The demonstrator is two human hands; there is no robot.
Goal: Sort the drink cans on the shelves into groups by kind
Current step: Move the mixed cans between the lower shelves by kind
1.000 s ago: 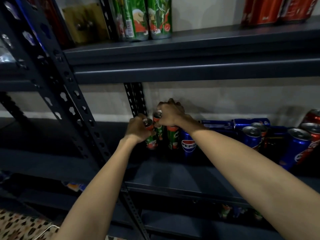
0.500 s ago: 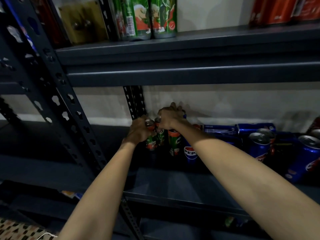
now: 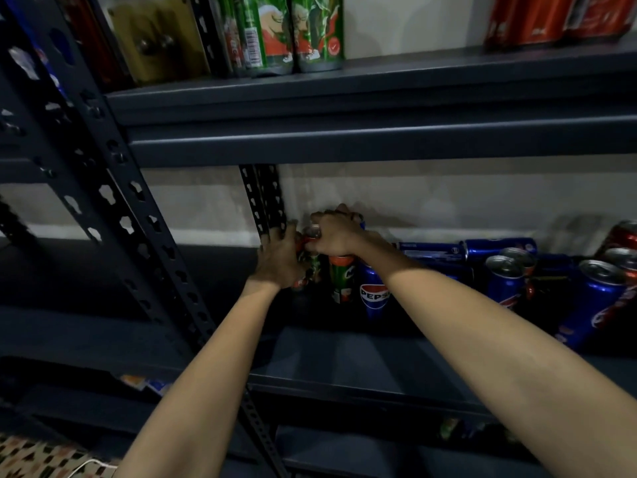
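Note:
At the back left of the middle shelf [image 3: 344,357] stand a few green cans [image 3: 341,277], with a blue Pepsi can [image 3: 374,294] just to their right. My left hand [image 3: 279,260] lies against the left side of the leftmost green can [image 3: 305,270], fingers stretched up beside the rear upright [image 3: 262,201]. My right hand [image 3: 336,236] is curled over the tops of the green cans and grips the one next to the Pepsi can. The can tops under it are mostly hidden.
More blue cans [image 3: 506,281], some lying down, and red cans [image 3: 624,236] crowd the shelf's right side. The upper shelf [image 3: 379,84] carries green cans [image 3: 286,32], red cans [image 3: 551,19] and a brown box [image 3: 158,39]. A perforated front post [image 3: 120,201] stands at left.
Both hands have stayed on the green cans at the back corner. My left hand's fingers have straightened from a curl round the can to lie flat against it.

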